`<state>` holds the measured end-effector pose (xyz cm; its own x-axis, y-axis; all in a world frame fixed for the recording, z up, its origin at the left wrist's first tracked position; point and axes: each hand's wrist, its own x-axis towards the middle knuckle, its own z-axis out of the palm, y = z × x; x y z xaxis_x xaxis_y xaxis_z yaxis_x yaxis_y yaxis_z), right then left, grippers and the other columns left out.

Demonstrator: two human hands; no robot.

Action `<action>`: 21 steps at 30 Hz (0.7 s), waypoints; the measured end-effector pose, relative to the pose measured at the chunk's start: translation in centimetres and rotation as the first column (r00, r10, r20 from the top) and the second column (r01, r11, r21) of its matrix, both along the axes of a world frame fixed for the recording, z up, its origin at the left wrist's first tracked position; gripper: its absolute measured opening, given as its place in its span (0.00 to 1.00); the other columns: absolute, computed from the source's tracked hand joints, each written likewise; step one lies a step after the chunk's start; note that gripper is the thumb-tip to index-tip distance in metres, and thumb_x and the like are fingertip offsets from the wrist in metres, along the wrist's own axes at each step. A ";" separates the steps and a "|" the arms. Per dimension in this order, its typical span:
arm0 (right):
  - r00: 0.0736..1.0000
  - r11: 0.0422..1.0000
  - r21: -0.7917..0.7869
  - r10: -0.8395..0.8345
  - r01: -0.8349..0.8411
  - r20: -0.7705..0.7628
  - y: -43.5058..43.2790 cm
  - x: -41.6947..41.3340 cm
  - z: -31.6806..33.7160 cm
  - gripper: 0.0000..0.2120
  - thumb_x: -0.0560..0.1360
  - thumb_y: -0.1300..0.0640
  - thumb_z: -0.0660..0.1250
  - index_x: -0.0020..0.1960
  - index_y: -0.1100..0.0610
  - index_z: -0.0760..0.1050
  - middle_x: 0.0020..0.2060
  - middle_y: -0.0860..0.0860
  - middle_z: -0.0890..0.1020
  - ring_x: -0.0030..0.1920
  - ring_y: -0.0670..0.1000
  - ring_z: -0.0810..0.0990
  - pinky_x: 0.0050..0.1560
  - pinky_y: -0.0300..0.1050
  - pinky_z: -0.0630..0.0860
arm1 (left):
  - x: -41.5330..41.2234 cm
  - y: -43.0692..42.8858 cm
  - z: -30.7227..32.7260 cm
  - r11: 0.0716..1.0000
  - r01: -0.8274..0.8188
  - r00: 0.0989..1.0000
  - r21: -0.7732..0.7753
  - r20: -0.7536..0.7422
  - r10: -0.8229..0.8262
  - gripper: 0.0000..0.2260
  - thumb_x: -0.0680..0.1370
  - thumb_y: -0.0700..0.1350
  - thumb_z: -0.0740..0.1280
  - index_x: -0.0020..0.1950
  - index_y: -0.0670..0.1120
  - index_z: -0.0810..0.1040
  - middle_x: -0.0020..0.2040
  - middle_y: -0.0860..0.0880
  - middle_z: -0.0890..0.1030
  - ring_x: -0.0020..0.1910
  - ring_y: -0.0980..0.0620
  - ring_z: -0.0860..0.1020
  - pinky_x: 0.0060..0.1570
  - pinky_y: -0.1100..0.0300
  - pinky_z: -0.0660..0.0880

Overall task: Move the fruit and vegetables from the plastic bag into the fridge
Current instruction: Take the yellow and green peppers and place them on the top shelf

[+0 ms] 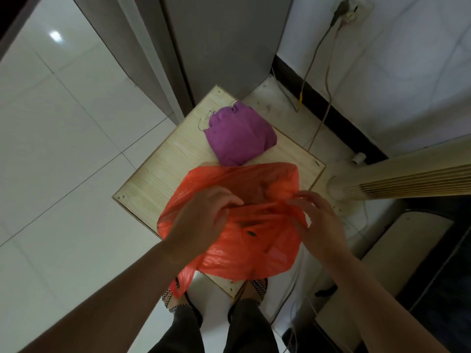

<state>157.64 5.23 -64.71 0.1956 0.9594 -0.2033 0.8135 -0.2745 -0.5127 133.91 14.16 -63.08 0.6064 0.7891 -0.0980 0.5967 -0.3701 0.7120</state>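
1. Head view: my landmark is the square pale-wood table top [153,179], which stands on white floor tiles.
2. My left hand [201,217] reaches over the table's near left edge, palm down and wrist bent. Its fingers are curled into the folds at the mouth of the crumpled orange-red plastic bag [254,250] and grip the film.
3. The tall grey fridge [224,42] stands just beyond the table's far corner with its door closed. A purple cloth bundle [239,136] lies on the table's far part, between fridge and bag.
4. The bag covers the table's near half, and one handle hangs off the near edge. The fruit and vegetables are inside it, hidden by the film; only a small dark green scrap shows through.
5. My right hand [318,222] hovers over the table's near right side with its fingers arched. The fingertips appear to pinch the bag's rim lightly, opposite the left hand.
6. As I judge it, the mouth runs from one hand to the other and the produce lies straight below, equally near both. I would draw the hands apart first, then reach in.
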 end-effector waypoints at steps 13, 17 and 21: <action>1.000 0.998 0.052 0.021 -0.020 -0.014 -0.1 -0.1 0.5 0.18 0.71 0.58 0.71 0.61 0.52 0.75 0.61 0.52 0.75 0.57 0.54 0.75 0.48 0.42 0.72 | 0.9 -3.1 -2.5 0.961 0.271 0.910 -0.059 -0.310 -0.275 0.28 0.78 0.62 0.44 0.74 0.50 0.61 0.74 0.47 0.64 0.73 0.46 0.62 0.70 0.51 0.58; 0.996 0.983 0.176 0.069 -0.058 -0.061 -0.2 -3.6 2.9 0.18 0.73 0.48 0.62 0.61 0.52 0.74 0.60 0.50 0.76 0.59 0.50 0.74 0.54 0.43 0.71 | 1.1 -2.9 -2.5 0.961 0.267 0.912 -0.073 -0.303 -0.277 0.29 0.78 0.62 0.50 0.74 0.48 0.62 0.73 0.45 0.66 0.71 0.43 0.65 0.68 0.46 0.64; 0.976 0.987 0.041 0.158 -0.154 -0.150 -2.3 -5.0 0.8 0.25 0.76 0.43 0.55 0.70 0.53 0.65 0.69 0.50 0.69 0.68 0.51 0.68 0.64 0.52 0.69 | 0.9 -2.6 -2.3 0.963 0.248 0.910 -0.101 -0.316 -0.268 0.32 0.75 0.65 0.49 0.75 0.50 0.59 0.75 0.47 0.62 0.73 0.46 0.61 0.70 0.46 0.62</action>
<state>152.66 2.97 -63.94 0.0118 0.9815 -0.1909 0.7566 -0.1335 -0.6401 134.83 11.58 -65.42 0.7154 0.5963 -0.3643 0.6873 -0.5066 0.5205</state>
